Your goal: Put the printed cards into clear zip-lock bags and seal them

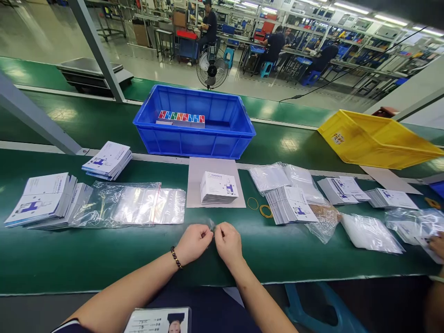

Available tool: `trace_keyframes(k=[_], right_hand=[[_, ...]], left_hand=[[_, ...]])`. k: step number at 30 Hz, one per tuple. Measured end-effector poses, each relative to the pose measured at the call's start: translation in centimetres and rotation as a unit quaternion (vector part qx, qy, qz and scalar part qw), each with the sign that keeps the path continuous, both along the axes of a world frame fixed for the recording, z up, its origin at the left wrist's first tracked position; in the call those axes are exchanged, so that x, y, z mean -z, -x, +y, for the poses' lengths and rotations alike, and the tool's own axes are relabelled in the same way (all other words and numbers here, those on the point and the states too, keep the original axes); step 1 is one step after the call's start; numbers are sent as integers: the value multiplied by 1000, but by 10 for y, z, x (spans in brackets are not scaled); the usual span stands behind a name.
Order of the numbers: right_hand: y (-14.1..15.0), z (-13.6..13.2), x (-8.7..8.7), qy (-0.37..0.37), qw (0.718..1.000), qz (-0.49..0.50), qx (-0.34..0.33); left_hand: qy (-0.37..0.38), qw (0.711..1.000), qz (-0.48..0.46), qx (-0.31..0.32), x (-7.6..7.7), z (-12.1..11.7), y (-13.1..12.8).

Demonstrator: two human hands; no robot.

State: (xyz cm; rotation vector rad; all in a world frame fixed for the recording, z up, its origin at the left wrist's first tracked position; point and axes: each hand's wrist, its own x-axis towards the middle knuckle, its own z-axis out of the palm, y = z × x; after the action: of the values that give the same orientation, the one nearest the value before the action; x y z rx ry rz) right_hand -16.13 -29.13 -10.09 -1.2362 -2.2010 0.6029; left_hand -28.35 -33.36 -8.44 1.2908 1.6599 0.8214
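My left hand [193, 242] and my right hand [228, 242] meet over the green table's near edge, both pinching a small clear plastic piece [212, 226] between their fingertips. What that piece is I cannot make out. A beaded bracelet [175, 257] sits on my left wrist. Just beyond the hands lies a small stack of white printed booklets [218, 187] on a grey card sheet [196, 178]. Clear zip bags [138, 206] lie to the left of my hands.
A blue bin [194, 135] with colourful boxes stands behind the sheet, a tilted yellow bin [374, 138] at the right. Booklet stacks [41, 201] lie left, more stacks [291, 204] and plastic bags [371, 233] right. Rubber bands [265, 211] lie nearby. Another person's hand [437, 245] shows far right.
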Motion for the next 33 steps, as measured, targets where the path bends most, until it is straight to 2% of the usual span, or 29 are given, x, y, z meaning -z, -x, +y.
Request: trace_keyframes(k=[2,3,6,8,10,12,14,15,17,19,20,22,24,26,29,33], right_hand=[[-3,2,-1,-47,999,10,6],[-5,3,-3,-70,997,20,-12],[-12,2,-11,-128,986,18,-105],[-15,2,-16,-130,980,-20,-149],[-17,5,-21,-97,980,-40,-170],[-21,9,-26,-47,980,-20,-190],[-26,15,-34,11,976,5,-217],[-29,18,-39,42,972,6,-232],[-35,23,-49,105,961,-14,-255],[-38,29,-60,142,950,-31,-276],[-38,32,-63,137,951,-24,-276],[-33,40,-66,73,969,18,-234],[-23,52,-62,-17,988,56,-141],[-14,65,-52,-53,995,59,-57],[-6,84,-32,25,997,68,34],[-4,99,-18,128,968,174,130]], left_hand=[[26,999,-39,-6,1,2,0],[35,998,-57,-16,1,3,2],[56,992,-100,-45,-1,9,7],[63,993,-99,-36,-6,11,10],[11,999,-44,-20,-15,10,13],[-116,992,53,25,-24,7,18],[-230,955,138,122,-32,5,24],[-254,937,168,172,-36,5,28],[-241,921,207,226,-41,6,35],[-200,927,224,226,-44,8,41],[-180,931,224,224,-45,9,43],[-149,939,206,230,-46,11,44],[-127,948,179,229,-45,12,42],[-111,956,153,224,-41,14,39],[-102,963,127,215,-35,15,37],[-92,971,98,197,-29,16,40]])
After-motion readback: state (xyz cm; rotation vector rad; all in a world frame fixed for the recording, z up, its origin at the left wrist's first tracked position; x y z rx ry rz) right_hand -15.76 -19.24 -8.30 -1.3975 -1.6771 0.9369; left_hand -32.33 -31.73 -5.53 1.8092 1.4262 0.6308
